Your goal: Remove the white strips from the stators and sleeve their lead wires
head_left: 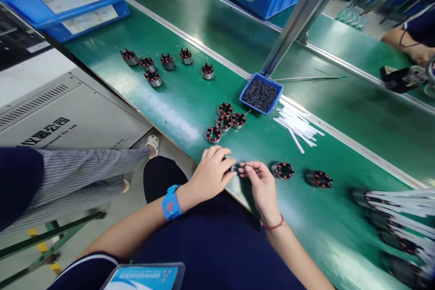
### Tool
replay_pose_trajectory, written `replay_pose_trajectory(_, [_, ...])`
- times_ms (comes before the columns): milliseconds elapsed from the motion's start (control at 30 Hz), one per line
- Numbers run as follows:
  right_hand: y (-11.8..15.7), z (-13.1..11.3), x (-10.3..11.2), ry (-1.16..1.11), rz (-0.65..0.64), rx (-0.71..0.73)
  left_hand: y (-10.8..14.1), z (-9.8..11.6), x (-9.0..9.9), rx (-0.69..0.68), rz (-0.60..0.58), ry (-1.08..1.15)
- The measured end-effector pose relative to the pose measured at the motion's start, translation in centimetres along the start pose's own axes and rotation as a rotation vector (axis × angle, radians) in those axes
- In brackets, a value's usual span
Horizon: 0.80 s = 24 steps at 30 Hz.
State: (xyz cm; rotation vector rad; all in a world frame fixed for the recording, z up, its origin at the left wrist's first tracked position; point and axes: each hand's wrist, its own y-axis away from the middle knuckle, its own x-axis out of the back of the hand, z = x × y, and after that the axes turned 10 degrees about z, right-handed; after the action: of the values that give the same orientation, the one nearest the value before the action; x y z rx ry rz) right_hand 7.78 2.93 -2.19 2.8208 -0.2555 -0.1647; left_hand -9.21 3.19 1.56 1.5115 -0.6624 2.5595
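Note:
At the table's near edge, my left hand [212, 172] is closed round a small wound motor coil [234, 168], largely covered by the fingers. The fingertips of my right hand [263, 186] pinch at the coil's right side; any fine part between them is too small to make out. Several ring-shaped coils with red windings, one of them a coil [213, 134], stand just beyond my left hand. To the right of my right hand lie a coil [284, 171] and a darker coil [318, 178].
A blue tray [261, 94] of short black tubes sits beside a metal post [302, 13]. White tubes [299, 127] lie near it. More coils are at the far left; blurred coils with white tubes [401, 199] are at right. A person's arm [404, 41] shows top right.

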Motion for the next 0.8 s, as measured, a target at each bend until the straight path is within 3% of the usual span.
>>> replay_pose_trajectory(200, [-0.4,0.1,-0.7,-0.021,0.018,0.018,-0.5,-0.2,-1.0,0.054,-0.024,0.147])
replay_pose_trajectory(800, [-0.7,-0.2,-0.3,-0.016,0.009,0.001,-1.0,0.5,-2.2,0.161,0.016,0.139])
